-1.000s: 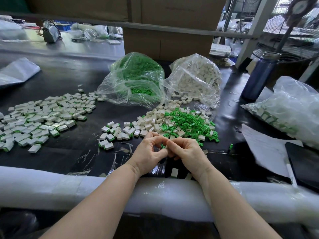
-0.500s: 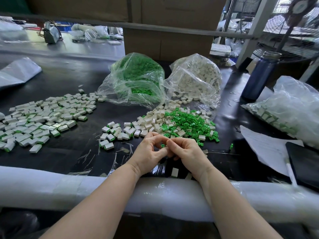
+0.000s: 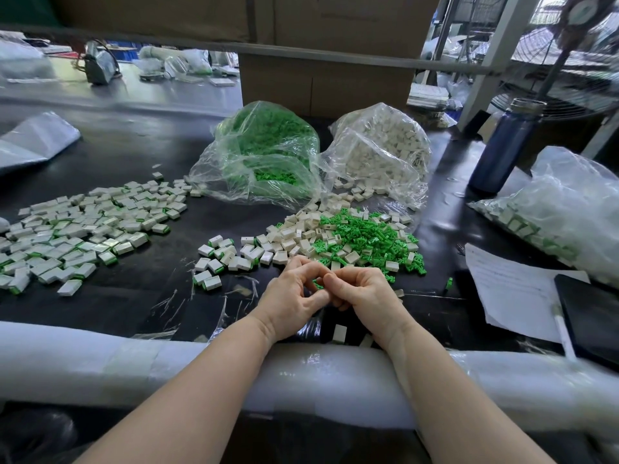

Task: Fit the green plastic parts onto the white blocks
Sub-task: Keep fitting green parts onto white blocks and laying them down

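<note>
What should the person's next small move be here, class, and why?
Probably press the two pieces together: both hands meet with fingertips pinched over a green part, though the piece itself is mostly hidden. Then likely toss it toward the finished pile on the left.

I saw a glossy black tabletop (image 3: 134, 169); crinkled clear plastic bags (image 3: 264, 162) shone; the green plastic parts (image 3: 368, 236) looked matt; white blocks (image 3: 83, 226) smooth plastic; the blue bottle (image 3: 504, 152) metallic; cardboard box (image 3: 321, 85) dull.
</note>
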Demonstrator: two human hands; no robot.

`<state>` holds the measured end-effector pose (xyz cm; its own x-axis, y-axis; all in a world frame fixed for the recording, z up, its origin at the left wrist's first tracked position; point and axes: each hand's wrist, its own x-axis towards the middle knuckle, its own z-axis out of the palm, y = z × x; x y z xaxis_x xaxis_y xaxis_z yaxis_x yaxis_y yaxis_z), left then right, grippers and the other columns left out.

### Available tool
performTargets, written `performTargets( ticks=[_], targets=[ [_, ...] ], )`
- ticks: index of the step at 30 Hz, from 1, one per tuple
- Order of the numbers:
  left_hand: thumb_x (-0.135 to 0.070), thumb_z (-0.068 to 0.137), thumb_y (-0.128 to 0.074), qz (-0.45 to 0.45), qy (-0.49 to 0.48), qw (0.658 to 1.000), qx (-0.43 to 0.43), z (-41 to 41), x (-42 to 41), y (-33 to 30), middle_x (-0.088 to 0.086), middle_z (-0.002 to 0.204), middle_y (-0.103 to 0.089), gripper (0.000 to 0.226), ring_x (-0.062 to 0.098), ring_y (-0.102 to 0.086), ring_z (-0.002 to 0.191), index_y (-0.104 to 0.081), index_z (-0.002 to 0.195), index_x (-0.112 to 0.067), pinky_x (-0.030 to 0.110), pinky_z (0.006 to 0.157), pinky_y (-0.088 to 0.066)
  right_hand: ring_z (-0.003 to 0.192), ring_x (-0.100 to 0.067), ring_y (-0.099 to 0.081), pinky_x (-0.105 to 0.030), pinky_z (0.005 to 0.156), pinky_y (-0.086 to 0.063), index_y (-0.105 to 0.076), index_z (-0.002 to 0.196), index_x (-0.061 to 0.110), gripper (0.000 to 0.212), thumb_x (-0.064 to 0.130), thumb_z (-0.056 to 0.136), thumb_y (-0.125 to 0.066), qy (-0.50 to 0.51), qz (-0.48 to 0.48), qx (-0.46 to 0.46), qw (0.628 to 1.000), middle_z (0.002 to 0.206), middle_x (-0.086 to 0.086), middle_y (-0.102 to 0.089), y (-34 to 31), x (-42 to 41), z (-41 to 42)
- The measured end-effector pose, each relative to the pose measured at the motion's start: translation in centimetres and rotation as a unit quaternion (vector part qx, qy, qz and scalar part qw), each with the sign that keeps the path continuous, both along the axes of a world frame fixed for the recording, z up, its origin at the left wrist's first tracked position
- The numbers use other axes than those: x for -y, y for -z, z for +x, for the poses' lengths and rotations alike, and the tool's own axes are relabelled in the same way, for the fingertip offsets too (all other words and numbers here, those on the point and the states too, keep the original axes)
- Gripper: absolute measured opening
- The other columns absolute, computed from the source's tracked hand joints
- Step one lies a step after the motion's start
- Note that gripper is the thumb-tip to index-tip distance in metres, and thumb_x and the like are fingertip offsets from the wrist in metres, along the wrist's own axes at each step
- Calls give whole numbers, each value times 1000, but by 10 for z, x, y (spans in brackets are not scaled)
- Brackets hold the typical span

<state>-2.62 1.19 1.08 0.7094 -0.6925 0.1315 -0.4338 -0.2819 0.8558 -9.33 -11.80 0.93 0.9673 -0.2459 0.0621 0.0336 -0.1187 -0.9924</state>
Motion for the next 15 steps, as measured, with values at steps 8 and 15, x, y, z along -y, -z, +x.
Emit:
performTargets(
  ticks=[8, 15],
  targets=[
    [-18, 80, -62, -9, 7, 1000, -5, 0, -1, -1, -7, 96, -48, 18, 17, -57, 85, -61, 80, -36, 42, 88, -49, 50, -5, -46, -14, 50, -38, -69, 71, 13, 19, 10, 88, -60, 7, 28, -8, 1000, 57, -5, -52, -1, 0, -1],
    [-6, 80, -64, -31, 4, 999, -19, 0, 0, 1, -7, 97, -47, 29, 14, -55, 80, -61, 76, -35, 45, 83, -51, 49, -7, -45, -15, 49, -36, -68, 74, 8, 17, 10, 88, -59, 8, 43, -14, 999, 58, -7, -51, -3, -2, -1]
  ],
)
